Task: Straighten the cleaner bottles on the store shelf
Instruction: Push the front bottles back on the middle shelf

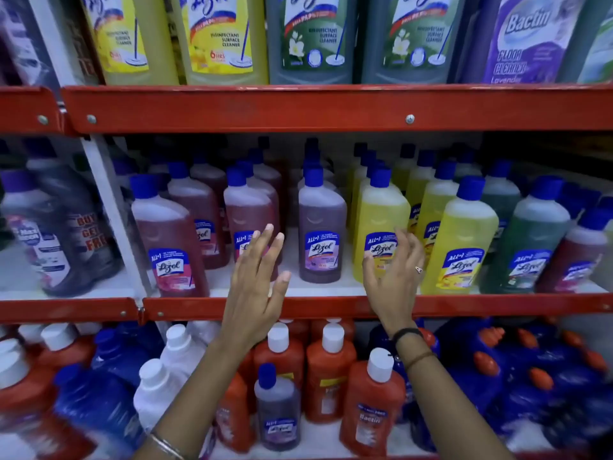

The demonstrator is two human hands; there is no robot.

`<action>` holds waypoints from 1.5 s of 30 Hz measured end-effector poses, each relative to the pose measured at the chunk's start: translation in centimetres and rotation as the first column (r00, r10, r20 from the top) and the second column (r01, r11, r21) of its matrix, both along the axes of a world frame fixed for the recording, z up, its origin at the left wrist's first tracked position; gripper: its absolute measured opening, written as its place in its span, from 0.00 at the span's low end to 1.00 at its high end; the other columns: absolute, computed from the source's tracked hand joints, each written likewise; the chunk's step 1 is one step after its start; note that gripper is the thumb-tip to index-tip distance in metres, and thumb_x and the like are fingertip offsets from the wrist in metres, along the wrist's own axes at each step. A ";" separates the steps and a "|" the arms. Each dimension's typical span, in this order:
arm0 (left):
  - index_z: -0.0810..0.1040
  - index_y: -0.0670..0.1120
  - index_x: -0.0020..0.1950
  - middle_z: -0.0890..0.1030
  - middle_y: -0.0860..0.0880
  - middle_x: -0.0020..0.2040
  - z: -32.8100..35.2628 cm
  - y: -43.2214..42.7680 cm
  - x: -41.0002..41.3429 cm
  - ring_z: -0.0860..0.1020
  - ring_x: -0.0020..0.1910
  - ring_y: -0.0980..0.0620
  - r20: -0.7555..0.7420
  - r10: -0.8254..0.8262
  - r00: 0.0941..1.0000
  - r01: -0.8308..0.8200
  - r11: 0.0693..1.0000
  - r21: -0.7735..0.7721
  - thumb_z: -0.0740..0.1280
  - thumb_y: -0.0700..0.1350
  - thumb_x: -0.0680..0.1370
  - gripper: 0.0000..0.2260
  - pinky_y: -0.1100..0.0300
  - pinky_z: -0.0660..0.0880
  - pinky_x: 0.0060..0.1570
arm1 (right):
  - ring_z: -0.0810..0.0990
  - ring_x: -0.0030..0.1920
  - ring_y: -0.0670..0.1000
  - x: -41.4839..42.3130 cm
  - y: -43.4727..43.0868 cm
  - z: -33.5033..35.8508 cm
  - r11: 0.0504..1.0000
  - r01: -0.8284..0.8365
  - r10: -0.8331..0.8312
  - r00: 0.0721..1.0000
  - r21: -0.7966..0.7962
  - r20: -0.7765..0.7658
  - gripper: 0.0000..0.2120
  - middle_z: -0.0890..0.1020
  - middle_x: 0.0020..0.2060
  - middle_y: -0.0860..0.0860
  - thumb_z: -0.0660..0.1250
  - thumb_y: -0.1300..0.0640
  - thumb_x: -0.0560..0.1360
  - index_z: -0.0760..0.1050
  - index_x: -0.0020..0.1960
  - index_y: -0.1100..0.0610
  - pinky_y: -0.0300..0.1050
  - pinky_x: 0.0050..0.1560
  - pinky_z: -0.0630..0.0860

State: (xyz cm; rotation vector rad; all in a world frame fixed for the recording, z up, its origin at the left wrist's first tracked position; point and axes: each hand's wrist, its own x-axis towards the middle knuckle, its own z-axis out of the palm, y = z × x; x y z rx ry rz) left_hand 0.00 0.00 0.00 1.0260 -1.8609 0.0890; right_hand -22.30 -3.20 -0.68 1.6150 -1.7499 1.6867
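Rows of blue-capped cleaner bottles stand on the middle shelf (331,305). A purple bottle (321,227) stands upright between my hands. My left hand (255,287) is raised with fingers spread in front of a pink bottle (247,210), holding nothing. My right hand (394,277) is open, its fingers curled near the label of a yellow bottle (381,220); whether it touches is unclear. Another pink bottle (169,240) at the left leans left. A second yellow bottle (461,237) stands right of my right hand.
Large yellow, grey-green and lavender bottles fill the top shelf (298,107). Green bottles (530,234) stand at the right of the middle shelf. The lower shelf holds orange bottles (328,370), white-capped bottles and blue jugs (517,376). A white upright post (112,207) divides the shelving bays.
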 end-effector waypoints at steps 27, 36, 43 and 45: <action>0.55 0.50 0.76 0.58 0.49 0.78 -5.0 -2.6 0.4 0.56 0.75 0.43 0.272 0.239 0.932 -0.304 0.924 0.230 0.46 0.61 0.79 0.28 0.40 0.56 0.69 | 0.70 0.60 0.64 -0.5 -1.9 0.5 0.887 0.160 -0.175 0.984 0.434 -0.004 0.46 0.71 0.59 0.65 0.75 0.41 0.60 0.60 0.64 0.69 0.56 0.60 0.72; 0.59 0.51 0.75 0.62 0.47 0.76 -5.2 -2.2 0.9 0.60 0.74 0.42 0.373 0.231 0.898 -0.324 0.923 0.209 0.43 0.62 0.79 0.28 0.43 0.64 0.64 | 0.68 0.62 0.64 -0.6 0.2 0.2 0.894 0.120 -0.143 0.990 0.433 0.020 0.47 0.69 0.61 0.64 0.76 0.43 0.60 0.58 0.65 0.69 0.57 0.64 0.68; 0.55 0.52 0.76 0.60 0.47 0.77 -6.0 -2.0 2.0 0.55 0.76 0.43 0.395 0.221 0.892 -0.327 0.918 0.224 0.43 0.63 0.79 0.28 0.41 0.55 0.70 | 0.68 0.61 0.63 0.5 2.7 -0.2 0.937 0.134 -0.172 0.981 0.322 0.092 0.47 0.67 0.62 0.64 0.76 0.45 0.63 0.57 0.69 0.66 0.55 0.59 0.72; 0.53 0.53 0.76 0.58 0.47 0.77 -6.5 -1.9 2.6 0.53 0.76 0.43 0.394 0.239 0.887 -0.342 0.914 0.217 0.41 0.64 0.79 0.29 0.42 0.52 0.71 | 0.68 0.61 0.61 1.8 4.3 -0.8 0.976 0.141 -0.158 0.983 0.165 0.094 0.42 0.67 0.62 0.63 0.75 0.46 0.65 0.59 0.68 0.64 0.55 0.58 0.73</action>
